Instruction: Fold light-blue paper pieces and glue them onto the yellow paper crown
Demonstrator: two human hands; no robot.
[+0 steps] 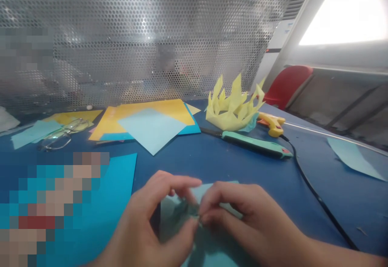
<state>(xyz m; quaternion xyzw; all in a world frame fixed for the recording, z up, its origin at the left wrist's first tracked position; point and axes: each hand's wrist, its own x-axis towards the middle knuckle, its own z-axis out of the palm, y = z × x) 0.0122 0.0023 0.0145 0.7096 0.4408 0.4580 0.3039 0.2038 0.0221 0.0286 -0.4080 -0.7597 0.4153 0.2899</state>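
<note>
At the front middle, my left hand (162, 214) and my right hand (242, 210) meet with their fingertips together. Both pinch at the same spot, where something small is mostly hidden by the fingers; I cannot make out what it is. The left index finger is stretched out above the pinch. Under both hands lies a light teal sheet of paper (212, 259), in shadow between them.
Ahead stands a yellow paper crown (226, 120), beside a yellow glue gun (274, 124) with a black cord. Before it lies a green-handled tool (257, 145). Stacked coloured papers (145, 111), glasses (57, 140) and a blue sheet (112, 194) lie leftward; pixelation covers the lower left.
</note>
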